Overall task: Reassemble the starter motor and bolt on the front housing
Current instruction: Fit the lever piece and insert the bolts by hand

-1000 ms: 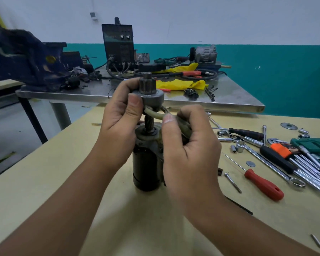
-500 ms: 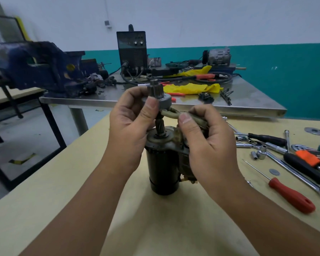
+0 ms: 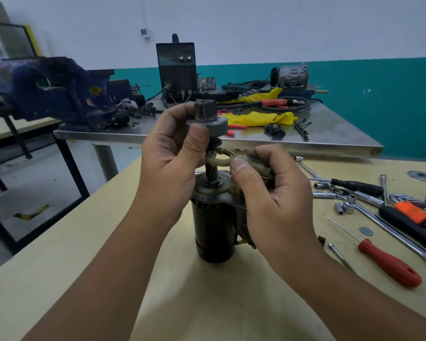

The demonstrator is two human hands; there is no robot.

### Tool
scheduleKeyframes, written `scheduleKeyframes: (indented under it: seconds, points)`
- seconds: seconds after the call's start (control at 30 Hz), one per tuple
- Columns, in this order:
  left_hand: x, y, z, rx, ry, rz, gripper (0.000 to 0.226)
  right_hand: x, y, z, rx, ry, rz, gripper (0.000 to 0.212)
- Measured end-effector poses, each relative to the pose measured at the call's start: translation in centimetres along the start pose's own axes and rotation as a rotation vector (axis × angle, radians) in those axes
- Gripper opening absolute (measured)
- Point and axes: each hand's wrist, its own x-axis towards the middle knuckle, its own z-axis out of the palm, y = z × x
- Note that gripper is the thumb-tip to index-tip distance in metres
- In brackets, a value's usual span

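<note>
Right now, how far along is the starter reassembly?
Done: motor body stands upright on the bench. In hand: left hand holds the pinion drive on the shaft, right hand fits the shift fork. Left: front housing and bolts, neither in view.

Starter motor: black cylindrical body standing upright on the desk, shaft pointing up. Pinion drive, grey with a toothed top, raised on the shaft. Beige shift fork straddles the shaft below it.
</note>
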Motion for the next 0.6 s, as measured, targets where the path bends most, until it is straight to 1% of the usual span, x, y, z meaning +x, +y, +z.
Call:
scheduleKeyframes:
  seconds: [0.17, 0.27, 0.37, 0.43, 0.53, 0.6]
  points:
    - [0.0, 0.3, -0.2, 0.025, -0.018, -0.004, 0.026, -0.3, -0.2, 0.2, 0.048, 0.035, -0.013, 0.006]
    - [0.2, 0.5, -0.6, 0.005, -0.042, -0.031, 0.022, -0.3, -0.3, 0.4, 0.033, 0.041, -0.028, 0.008]
    - [0.0, 0.7, -0.8, -0.009, -0.086, -0.054, 0.034, -0.4, -0.4, 0.6, 0.002, 0.045, -0.051, 0.008]
    - [0.0, 0.8, -1.0, -0.013, -0.117, -0.061, 0.036, -0.4, -0.4, 0.6, -0.009, 0.056, -0.075, 0.007]
    - [0.1, 1.0, -1.2, -0.018, -0.158, -0.060, 0.035, -0.5, -0.4, 0.6, -0.020, 0.067, -0.073, 0.006]
    - [0.1, 0.9, -1.2, -0.006, -0.189, -0.052, 0.029, -0.7, -0.3, 0.6, -0.018, 0.080, -0.063, 0.005]
